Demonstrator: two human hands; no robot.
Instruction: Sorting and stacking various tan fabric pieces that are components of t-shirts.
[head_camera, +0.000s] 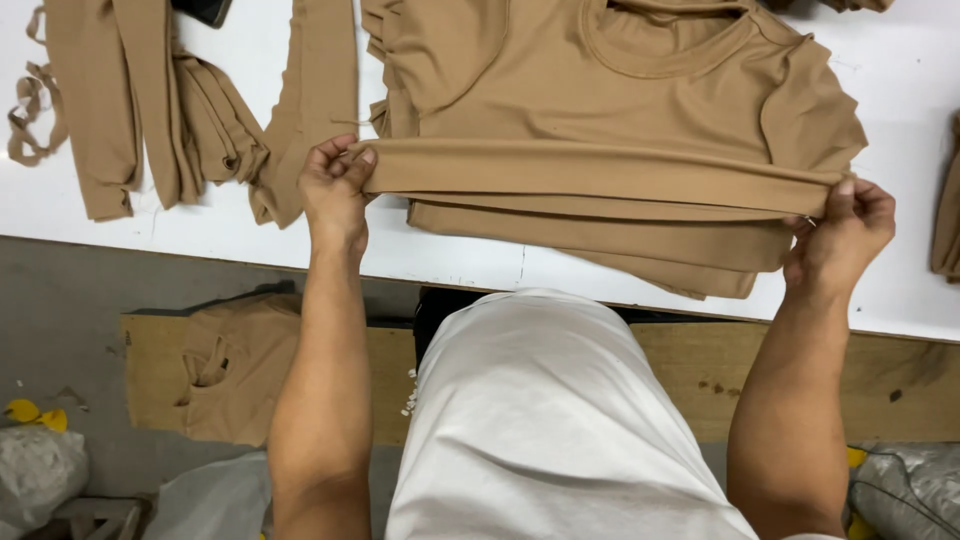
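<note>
Fingers of the left hand (335, 185) are closed in a pinch on the left end of the folded hem of a tan shirt (610, 110); fingers of the right hand (845, 235) are likewise clamped on the right end of the same fold, with the thumb lying on top. Fold is held taut between the two hands, just above the lower layers of the shirt. Shirt lies flat on the white worktop (470, 262), neckline away from the person, its near edge close to the worktop's front edge. Left of the shirt: one long tan fabric strip (310, 100) lying just beside it, then one bundle of folded tan pieces (150, 110), then one narrow looped tan band (30, 110) at the far left. Right of the shirt: one further tan piece (948, 210), cut off by the frame edge. Below the worktop, left of the person's white top: one tan garment (235, 365) resting on a wooden board (800, 375).
</note>
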